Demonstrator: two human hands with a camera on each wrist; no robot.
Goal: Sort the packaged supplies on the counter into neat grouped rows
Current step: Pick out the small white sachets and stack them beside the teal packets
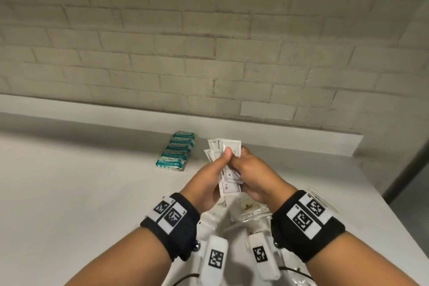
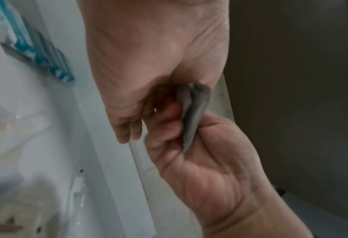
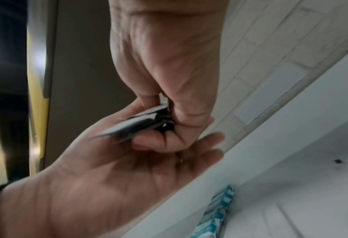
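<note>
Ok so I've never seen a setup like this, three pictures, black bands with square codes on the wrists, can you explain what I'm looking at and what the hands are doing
No machine here: these are a person's two bare hands. The big picture comes from a camera worn on the head, looking down at a pale counter below a brick wall. The other two come from cameras strapped to each wrist, on the black bands with printed codes, looking along the palm at the fingers; both are blurred.

The left hand and right hand together hold a fanned bunch of flat white sachets above the counter. The wrist views show the same bunch edge-on between the fingers.

On the counter, to the left, teal and white packs already stand in a neat row. Nearer the person, under the wrists, lie some clear plastic packets, not yet sorted.
</note>
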